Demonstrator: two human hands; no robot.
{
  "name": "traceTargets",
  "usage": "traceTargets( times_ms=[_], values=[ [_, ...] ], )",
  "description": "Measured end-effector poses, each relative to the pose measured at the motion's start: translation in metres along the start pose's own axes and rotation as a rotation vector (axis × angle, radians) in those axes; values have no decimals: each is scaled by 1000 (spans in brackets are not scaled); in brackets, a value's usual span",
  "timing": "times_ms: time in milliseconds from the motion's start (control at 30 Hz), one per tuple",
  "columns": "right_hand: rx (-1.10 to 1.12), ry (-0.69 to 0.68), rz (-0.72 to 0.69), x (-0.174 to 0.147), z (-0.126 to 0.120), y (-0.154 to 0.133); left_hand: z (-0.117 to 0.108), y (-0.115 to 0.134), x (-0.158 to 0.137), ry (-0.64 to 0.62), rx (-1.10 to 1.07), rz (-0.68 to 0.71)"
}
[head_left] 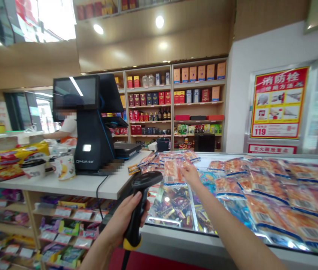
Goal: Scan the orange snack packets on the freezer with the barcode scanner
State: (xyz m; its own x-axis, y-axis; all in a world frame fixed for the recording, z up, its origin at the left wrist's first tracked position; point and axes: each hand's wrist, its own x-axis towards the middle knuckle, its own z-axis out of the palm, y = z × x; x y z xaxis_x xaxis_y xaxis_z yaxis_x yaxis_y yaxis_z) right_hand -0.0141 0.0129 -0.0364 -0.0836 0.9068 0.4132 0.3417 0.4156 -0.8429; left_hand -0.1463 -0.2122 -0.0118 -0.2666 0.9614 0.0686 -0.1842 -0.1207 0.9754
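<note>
My left hand [129, 212] is wrapped round the handle of a black and yellow barcode scanner [136, 210], its head tilted toward the freezer top. My right hand [190, 173] reaches over the glass and pinches the right edge of a clear snack packet [172, 171] with orange-brown food, a barcode and a blue lower edge. Similar packets lie around and behind it. More of the same packets [271, 183] are spread over the right part of the glass. Through the glass lid, frozen treats in colourful wrappers [172, 210] show below my hands.
A black point-of-sale terminal [91, 123] stands on the white counter [111, 183] at left, with paper cups [63, 167] and yellow snack bags [21, 155] beside it. Behind it is a person in a white sleeve [70, 127]. Shelves of boxed goods [150, 98] line the back wall.
</note>
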Motion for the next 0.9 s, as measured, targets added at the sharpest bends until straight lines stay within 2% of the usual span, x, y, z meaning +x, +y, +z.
traceTargets(
  times_ms=[133,300,400,533,700,900],
  values=[
    [-65,206,15,18,-51,12,28,-4,4,-98,41,-36],
    [-183,325,38,24,-103,32,60,-14,18,-232,56,-83],
    [-222,356,46,23,-121,44,78,-18,23,-294,85,-90],
    [-238,364,79,21,-133,56,99,-19,24,-309,107,-94],
    [-368,367,93,23,-153,59,109,-20,30,-337,121,-103],
    [-670,295,161,28,-190,62,100,-22,40,-285,58,-137]
  ],
)
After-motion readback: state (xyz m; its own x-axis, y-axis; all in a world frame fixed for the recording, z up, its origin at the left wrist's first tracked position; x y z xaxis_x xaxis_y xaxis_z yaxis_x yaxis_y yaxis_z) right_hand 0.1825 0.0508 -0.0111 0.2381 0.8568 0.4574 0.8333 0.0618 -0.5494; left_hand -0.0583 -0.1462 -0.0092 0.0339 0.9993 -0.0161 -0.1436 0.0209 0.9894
